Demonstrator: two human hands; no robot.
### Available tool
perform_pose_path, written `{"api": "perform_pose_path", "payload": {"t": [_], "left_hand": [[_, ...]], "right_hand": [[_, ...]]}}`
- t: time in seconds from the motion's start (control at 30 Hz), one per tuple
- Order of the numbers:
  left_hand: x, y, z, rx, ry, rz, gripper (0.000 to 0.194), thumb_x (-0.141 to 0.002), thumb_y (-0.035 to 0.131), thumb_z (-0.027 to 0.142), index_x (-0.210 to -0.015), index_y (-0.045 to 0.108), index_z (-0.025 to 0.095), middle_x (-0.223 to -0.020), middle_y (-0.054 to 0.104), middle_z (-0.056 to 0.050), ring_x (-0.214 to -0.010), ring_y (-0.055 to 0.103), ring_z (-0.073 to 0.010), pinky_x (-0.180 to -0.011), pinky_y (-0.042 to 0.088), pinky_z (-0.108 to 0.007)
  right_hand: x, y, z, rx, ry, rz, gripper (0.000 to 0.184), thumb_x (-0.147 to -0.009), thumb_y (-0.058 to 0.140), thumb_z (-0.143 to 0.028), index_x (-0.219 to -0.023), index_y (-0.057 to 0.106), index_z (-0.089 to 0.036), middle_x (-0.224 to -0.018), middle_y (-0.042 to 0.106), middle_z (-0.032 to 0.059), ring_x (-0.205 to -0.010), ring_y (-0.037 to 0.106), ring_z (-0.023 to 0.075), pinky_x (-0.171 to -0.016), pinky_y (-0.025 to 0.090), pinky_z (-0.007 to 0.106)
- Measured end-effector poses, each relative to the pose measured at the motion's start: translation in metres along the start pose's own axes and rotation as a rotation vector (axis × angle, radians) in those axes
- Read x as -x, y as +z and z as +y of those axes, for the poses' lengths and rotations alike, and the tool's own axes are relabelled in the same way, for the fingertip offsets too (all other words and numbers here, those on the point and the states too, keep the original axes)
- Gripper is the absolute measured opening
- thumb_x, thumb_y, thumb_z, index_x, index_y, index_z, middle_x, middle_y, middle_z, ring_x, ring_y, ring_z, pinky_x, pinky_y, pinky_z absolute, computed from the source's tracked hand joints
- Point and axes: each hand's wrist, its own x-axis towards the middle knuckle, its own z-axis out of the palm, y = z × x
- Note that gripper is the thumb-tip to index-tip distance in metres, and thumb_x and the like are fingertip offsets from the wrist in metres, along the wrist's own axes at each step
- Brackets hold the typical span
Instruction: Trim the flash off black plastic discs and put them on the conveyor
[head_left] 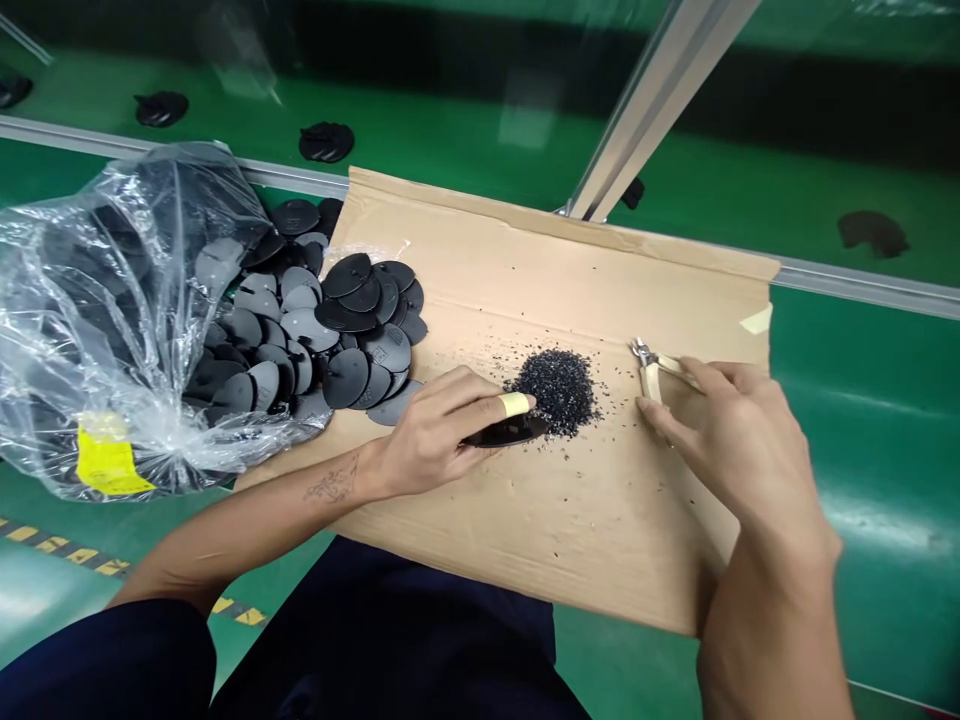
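Observation:
My left hand (442, 430), with yellow tape round one finger, grips a black plastic disc (510, 431) by its edge. The disc is seen almost edge-on, beside a heap of small black plastic bits (559, 390). To the right of that heap, my right hand (739, 430) is closed around a pair of nippers (654, 375) with pale handles. Their metal jaws point away from me, apart from the disc. Left of my left hand lies a spread pile of black discs (367, 340), several overlapping.
A clear plastic bag (135, 330) with a yellow label (112, 455) spills discs at the left. Flat cardboard (525, 540) covers the green work surface. Behind it rise a metal post (637, 110) and a rail (847, 283), with dark parts (326, 142) beyond.

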Motion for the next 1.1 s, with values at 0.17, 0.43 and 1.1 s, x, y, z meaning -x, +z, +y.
{"api": "perform_pose_path", "payload": {"t": [0.17,0.43,1.1], "left_hand": [[-0.002,-0.001,0.000,0.102,-0.052,-0.021,0.023,-0.095,0.067,0.031,-0.110,0.068,0.014,-0.088,0.071,-0.006,-0.081,0.065,-0.0153,-0.072,0.054,-0.029],[-0.002,-0.002,0.000,0.267,-0.159,-0.026,0.022,-0.090,0.073,0.031,-0.103,0.071,0.014,-0.087,0.074,-0.007,-0.080,0.068,-0.0143,-0.074,0.056,-0.026],[0.001,0.005,0.001,0.375,-0.104,-0.008,0.023,-0.088,0.075,0.019,-0.110,0.074,0.015,-0.089,0.078,-0.007,-0.078,0.069,-0.0133,-0.072,0.058,-0.025]], "right_hand": [[-0.005,-0.014,-0.020,-0.218,0.064,0.028,0.034,-0.094,0.058,-0.040,-0.120,0.066,-0.019,-0.107,0.066,0.0161,-0.088,0.064,0.0270,-0.067,0.052,0.038],[0.003,-0.030,-0.077,-0.860,-0.248,-0.138,0.027,-0.092,0.070,-0.028,-0.117,0.064,-0.021,-0.106,0.069,0.0093,-0.093,0.067,0.0220,-0.078,0.058,0.035],[0.007,-0.022,-0.075,-0.568,-0.471,0.042,0.034,-0.090,0.074,-0.021,-0.122,0.062,-0.019,-0.097,0.072,0.0095,-0.080,0.069,0.0216,-0.066,0.058,0.034]]}}
